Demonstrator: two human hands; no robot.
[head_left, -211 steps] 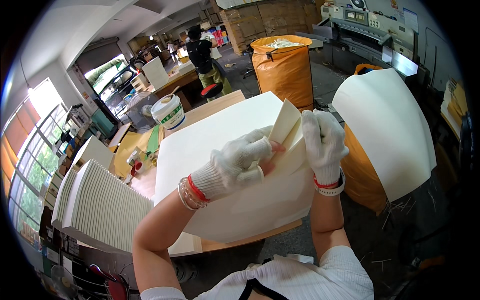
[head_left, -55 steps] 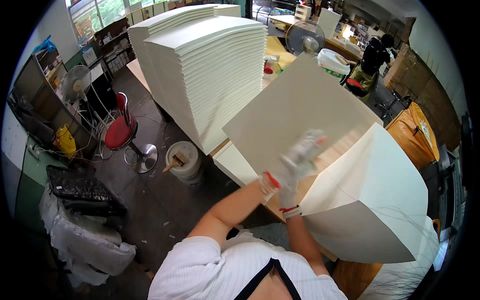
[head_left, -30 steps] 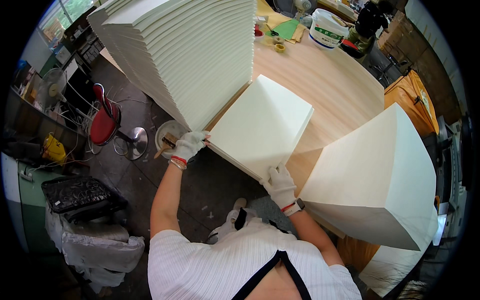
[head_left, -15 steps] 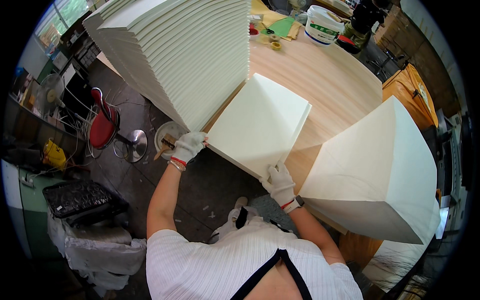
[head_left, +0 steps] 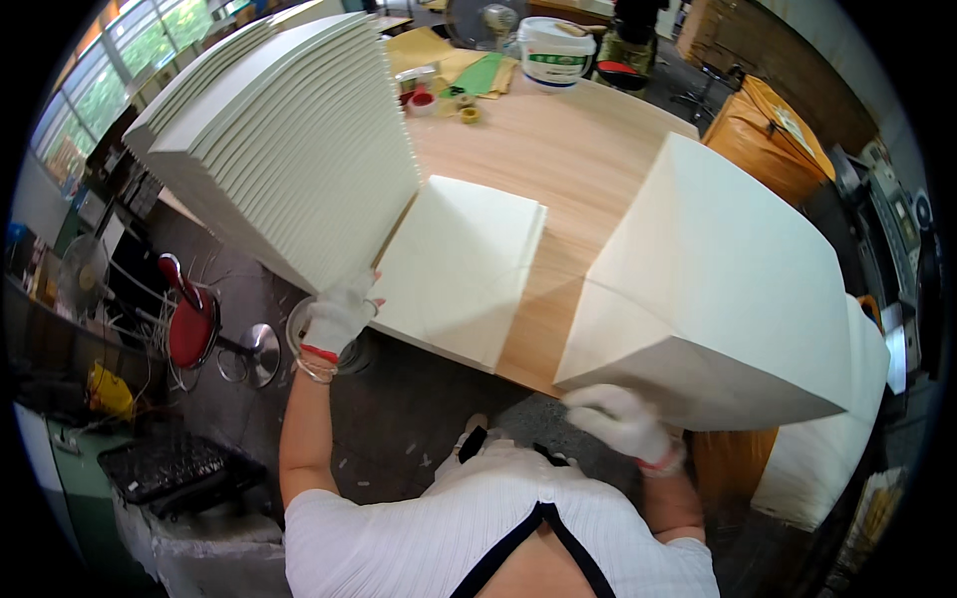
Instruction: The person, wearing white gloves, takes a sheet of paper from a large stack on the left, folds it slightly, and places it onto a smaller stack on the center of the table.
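Note:
A small flat stack of folded white sheets (head_left: 461,261) lies on the wooden table (head_left: 543,149), near its front edge. My left hand (head_left: 337,314), in a white glove, grips that stack's near left corner, right beside a tall fanned pile of white sheets (head_left: 289,149). My gloved right hand (head_left: 620,419) hangs below the table's edge, under the near bottom corner of a big white block of sheets (head_left: 718,289). It holds nothing, and I cannot tell whether it touches the block.
A white bucket (head_left: 553,52), a green sheet (head_left: 478,75) and small tape rolls (head_left: 467,112) sit at the table's far end. A red stool (head_left: 189,324) stands on the floor at left. An orange sack (head_left: 783,135) is at the right.
My right hand has let go of the small stack's near right corner and moved right, under the big block. My left hand stays at the left corner.

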